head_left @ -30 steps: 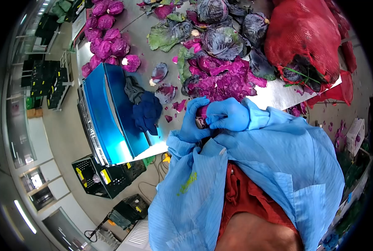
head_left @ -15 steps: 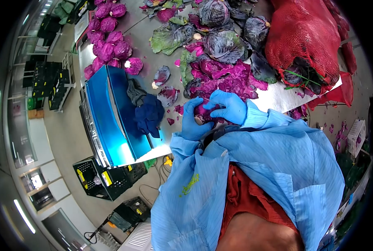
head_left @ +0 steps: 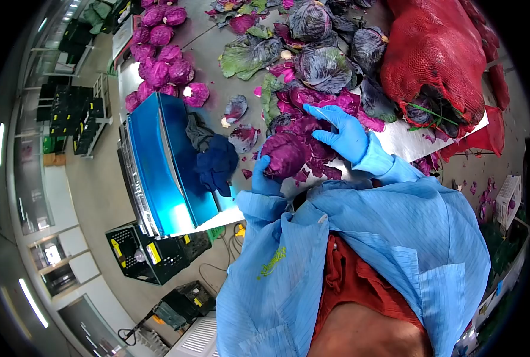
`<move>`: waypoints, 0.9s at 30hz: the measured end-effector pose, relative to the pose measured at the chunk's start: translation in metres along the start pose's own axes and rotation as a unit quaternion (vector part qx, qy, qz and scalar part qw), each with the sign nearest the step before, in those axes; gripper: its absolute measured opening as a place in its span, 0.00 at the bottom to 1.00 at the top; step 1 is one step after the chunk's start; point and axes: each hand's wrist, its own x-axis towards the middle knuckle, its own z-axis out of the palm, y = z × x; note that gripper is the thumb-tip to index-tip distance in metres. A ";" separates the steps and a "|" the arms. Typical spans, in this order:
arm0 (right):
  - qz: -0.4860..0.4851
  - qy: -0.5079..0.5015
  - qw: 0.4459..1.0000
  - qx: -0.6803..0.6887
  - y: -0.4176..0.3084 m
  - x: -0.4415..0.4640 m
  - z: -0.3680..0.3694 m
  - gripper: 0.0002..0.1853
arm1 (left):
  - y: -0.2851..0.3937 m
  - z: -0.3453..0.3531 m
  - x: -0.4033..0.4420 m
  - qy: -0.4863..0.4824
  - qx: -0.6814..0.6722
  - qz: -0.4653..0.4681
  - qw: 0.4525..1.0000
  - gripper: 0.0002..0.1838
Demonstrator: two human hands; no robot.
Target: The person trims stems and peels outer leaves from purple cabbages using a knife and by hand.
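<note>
A peeled red cabbage (head_left: 284, 156) rests in my left hand (head_left: 266, 179), whose fingers curl round its near left side; part of that hand is behind the head. My right hand (head_left: 345, 135), gloved in blue like the left, is spread over loose purple leaves (head_left: 318, 149) just right of the cabbage. Its index finger and thumb stand apart, with no held thing visible between them. Beyond the hands lie unpeeled red cabbages (head_left: 324, 69) with dark outer leaves. Two torn leaves (head_left: 244, 138) are left of the cabbage.
Several peeled cabbages (head_left: 158, 74) are grouped at the far left of the metal table (head_left: 214, 95). A blue metal box (head_left: 164, 160) with dark cloths (head_left: 215, 163) beside it stands at the left edge. A red mesh sack (head_left: 434, 65) of cabbages occupies the right side.
The cabbage has come into plain view in my left hand, turned up and leftward. My right hand has moved off it to the right, its fingers now spread over the leaf pile.
</note>
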 end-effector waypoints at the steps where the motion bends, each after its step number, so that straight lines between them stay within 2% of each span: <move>1: 0.022 -0.026 0.999 0.029 -0.003 0.001 0.000 0.34 | 0.003 0.001 -0.001 0.017 -0.072 -0.057 0.996 0.40; 3: 0.066 -0.076 0.991 0.086 -0.013 0.000 0.000 0.35 | 0.005 0.007 -0.002 -0.008 -0.083 -0.067 0.994 0.41; 5: -0.029 -0.057 0.996 0.065 -0.016 -0.001 0.010 0.35 | 0.005 0.010 -0.001 -0.052 -0.084 -0.065 0.993 0.41; 7: -0.047 -0.079 0.995 0.042 -0.022 -0.001 0.016 0.35 | 0.004 0.015 -0.001 -0.039 -0.079 -0.065 0.994 0.41; 8: -0.006 -0.109 0.994 0.030 -0.025 -0.001 0.018 0.34 | 0.003 0.017 -0.001 -0.031 -0.076 -0.064 0.995 0.41; 12: -0.041 -0.144 0.989 0.005 -0.028 -0.003 0.027 0.34 | -0.005 0.007 0.000 -0.015 -0.028 -0.060 0.998 0.40; 15: -0.112 -0.090 0.990 -0.004 -0.016 -0.006 0.036 0.31 | -0.007 0.010 -0.004 -0.003 -0.010 -0.042 0.999 0.39; 18: -0.104 -0.096 0.988 0.060 -0.016 -0.006 0.036 0.25 | -0.006 0.020 -0.009 -0.022 -0.024 -0.044 0.999 0.38; 21: -0.037 -0.127 0.981 0.139 -0.023 -0.001 0.030 0.17 | 0.001 0.040 -0.020 -0.031 -0.021 -0.057 0.998 0.38; 24: 0.050 -0.152 0.968 0.192 -0.026 0.000 0.027 0.14 | -0.004 0.031 -0.017 -0.005 0.003 -0.047 0.999 0.38; 27: 0.079 -0.151 0.942 0.289 -0.014 -0.003 0.034 0.14 | -0.006 0.030 -0.016 0.009 -0.008 -0.054 0.998 0.37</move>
